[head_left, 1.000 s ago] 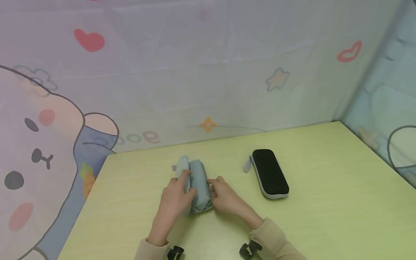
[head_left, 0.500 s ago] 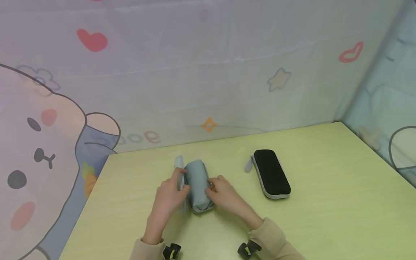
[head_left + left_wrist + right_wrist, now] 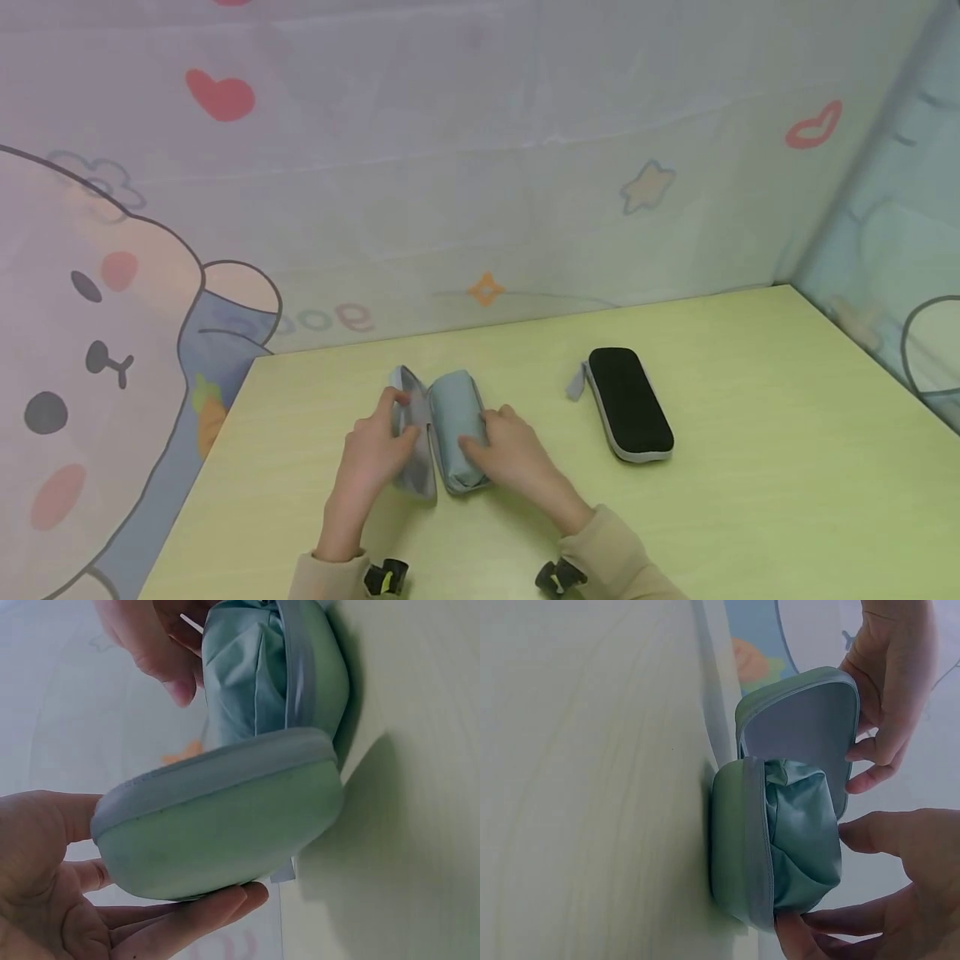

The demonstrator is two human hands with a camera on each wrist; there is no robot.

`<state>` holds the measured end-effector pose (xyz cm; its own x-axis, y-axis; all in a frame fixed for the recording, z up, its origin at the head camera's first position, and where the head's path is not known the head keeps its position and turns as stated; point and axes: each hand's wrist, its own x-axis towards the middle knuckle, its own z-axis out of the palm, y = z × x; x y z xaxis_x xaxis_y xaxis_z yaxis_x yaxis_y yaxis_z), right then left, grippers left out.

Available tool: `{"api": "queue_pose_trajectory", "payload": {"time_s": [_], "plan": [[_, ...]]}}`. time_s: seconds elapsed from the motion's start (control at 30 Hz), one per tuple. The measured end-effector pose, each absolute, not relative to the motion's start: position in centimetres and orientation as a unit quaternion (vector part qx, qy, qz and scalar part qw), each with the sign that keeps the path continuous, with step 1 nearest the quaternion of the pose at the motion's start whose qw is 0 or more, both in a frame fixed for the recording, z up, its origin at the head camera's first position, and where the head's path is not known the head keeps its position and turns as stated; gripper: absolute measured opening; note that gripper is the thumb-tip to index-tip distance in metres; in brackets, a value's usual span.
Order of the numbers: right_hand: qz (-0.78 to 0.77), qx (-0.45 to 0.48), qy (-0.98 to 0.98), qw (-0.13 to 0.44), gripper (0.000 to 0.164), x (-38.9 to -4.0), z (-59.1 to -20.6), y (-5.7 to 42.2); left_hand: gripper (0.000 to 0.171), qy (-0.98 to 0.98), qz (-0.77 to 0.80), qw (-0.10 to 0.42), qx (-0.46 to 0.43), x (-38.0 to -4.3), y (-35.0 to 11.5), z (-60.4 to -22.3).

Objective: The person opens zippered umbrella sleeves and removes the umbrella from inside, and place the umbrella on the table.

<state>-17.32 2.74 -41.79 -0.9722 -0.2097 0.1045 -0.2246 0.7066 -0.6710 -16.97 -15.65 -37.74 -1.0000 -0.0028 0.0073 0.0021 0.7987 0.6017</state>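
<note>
A pale green hard-shell zip case (image 3: 731,847) rests on the table, its lid (image 3: 225,832) swung up and over to the left. In its lower half sits a puffy bundle of folded teal fabric (image 3: 806,832), standing above the zip edge. My left hand (image 3: 367,458) holds the lid, thumb on the near rim and fingers on the outer shell. With my right hand (image 3: 517,454) I grip the filled half from the right: the thumb touches the fabric while the fingertips lie at the case's rim. The lid's grey lining shows in the right wrist view.
A black case (image 3: 630,404) with a grey zip edge and a grey pull tab (image 3: 576,383) lies to the right. Behind the light yellow-green table (image 3: 765,467) hangs a printed cloth backdrop (image 3: 450,183).
My left hand has moved left and folded the lid outward, so its lining shows. The right thumb has shifted onto the fabric bundle. The black case stays where it lay.
</note>
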Motion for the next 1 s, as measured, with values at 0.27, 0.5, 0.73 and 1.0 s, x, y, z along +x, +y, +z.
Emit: {"api": "queue_pose_trajectory", "payload": {"time_s": [0.27,0.5,0.73,1.0], "plan": [[0.289,0.123,-0.947,0.069,0.051,-17.3,-41.9,1.6,0.035,-0.951,-0.308,0.008,-0.004,-17.0,-16.2,-37.9],[0.23,0.096,-0.963,0.102,0.061,-17.1,-42.0,0.3,0.033,-0.953,-0.301,0.011,-0.005,-17.0,-16.5,-38.1],[0.187,0.076,-0.974,0.101,0.072,-17.2,-42.2,-1.0,0.03,-0.957,-0.29,0.008,0.004,-17.0,-16.6,-38.2],[0.169,0.068,-0.979,0.088,0.076,-17.9,-42.1,-1.7,0.028,-0.96,-0.282,0.008,0.005,-17.1,-16.9,-38.4]]}}
